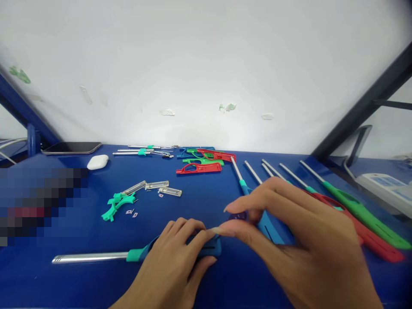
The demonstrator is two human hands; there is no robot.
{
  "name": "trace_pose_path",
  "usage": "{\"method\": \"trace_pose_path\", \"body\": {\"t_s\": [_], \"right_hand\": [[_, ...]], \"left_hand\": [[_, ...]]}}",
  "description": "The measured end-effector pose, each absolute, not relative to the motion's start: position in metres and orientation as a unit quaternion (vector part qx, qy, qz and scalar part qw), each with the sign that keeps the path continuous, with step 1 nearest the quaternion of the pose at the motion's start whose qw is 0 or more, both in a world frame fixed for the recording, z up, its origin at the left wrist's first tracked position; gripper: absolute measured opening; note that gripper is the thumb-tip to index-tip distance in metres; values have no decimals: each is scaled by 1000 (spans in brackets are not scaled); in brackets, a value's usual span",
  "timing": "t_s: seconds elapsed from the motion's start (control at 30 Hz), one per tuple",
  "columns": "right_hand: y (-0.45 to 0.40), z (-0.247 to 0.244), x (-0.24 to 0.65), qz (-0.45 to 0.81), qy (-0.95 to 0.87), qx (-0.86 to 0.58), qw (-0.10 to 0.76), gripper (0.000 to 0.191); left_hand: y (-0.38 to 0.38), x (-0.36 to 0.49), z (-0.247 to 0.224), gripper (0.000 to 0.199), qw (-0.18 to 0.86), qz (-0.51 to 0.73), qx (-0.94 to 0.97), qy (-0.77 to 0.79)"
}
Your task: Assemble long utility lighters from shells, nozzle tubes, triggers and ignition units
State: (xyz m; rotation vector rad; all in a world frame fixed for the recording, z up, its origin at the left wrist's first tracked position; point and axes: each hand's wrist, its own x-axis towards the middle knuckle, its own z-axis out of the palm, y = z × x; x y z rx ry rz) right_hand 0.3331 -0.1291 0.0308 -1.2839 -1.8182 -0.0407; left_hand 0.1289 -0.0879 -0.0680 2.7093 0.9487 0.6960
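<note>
Blue plastic and bare metal make up the lighter (137, 254) under my left hand (180, 253). It lies in front of me, its metal tube pointing left past my wrist and its butt end showing just right of my knuckles. My left hand is clamped on the handle, fingers over the top and thumb along the near edge. My right hand (299, 240) pinches a small dark purple piece (238, 215) between thumb and fingers, above and right of the butt end. The tip of my right thumb overlaps my left index finger; whether they touch, I cannot tell.

Beyond my left hand, to its left, lie teal plastic parts (120, 201) in a cluster, with small pinkish chips (129, 211) beside them and clear tanks (156, 185) behind. Farther back are metal tubes (141, 152) with teal collars, and to their left a white case (98, 162) and a phone (72, 148).

Straight beyond both hands is a pile of red, green and blue handle shells (202, 168). Partly behind my right hand rests a second blue lighter (270, 229); to its right are a red lighter (370, 238) and a green lighter (360, 210).
</note>
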Motion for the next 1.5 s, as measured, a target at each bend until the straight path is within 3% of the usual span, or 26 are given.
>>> {"method": "trace_pose_path", "body": {"t_s": [0.3, 0.47, 0.73, 0.87, 1.0, 1.13, 1.23, 1.3, 1.5], "right_hand": [[-117, 25, 315, 17, -689, -542, 481, 52], [-119, 24, 308, 4, -693, -532, 487, 57], [-119, 24, 306, 23, -712, -516, 474, 52], [-121, 22, 305, 30, -715, -511, 476, 46], [-122, 22, 304, 46, -713, -497, 492, 32], [-123, 23, 308, 88, -720, -483, 491, 21], [-126, 24, 316, 133, -751, -469, 446, 8], [-129, 26, 320, 139, -769, -450, 432, 20], [-131, 30, 318, 138, -743, -474, 453, 14]], "left_hand": [[-90, 131, -63, 20, 37, 278, 908, 312], [-93, 135, -63, 32, -32, 311, 893, 323], [-91, 137, -78, 38, 1, 254, 909, 330], [-91, 133, -90, 21, 33, 239, 913, 328], [-92, 129, -91, 32, 54, 233, 911, 336], [-90, 131, -81, 21, 60, 233, 910, 337], [-88, 133, -73, 42, 49, 240, 910, 335], [-87, 133, -71, 52, 35, 246, 911, 328], [-88, 128, -73, 47, 18, 242, 917, 316]]}}
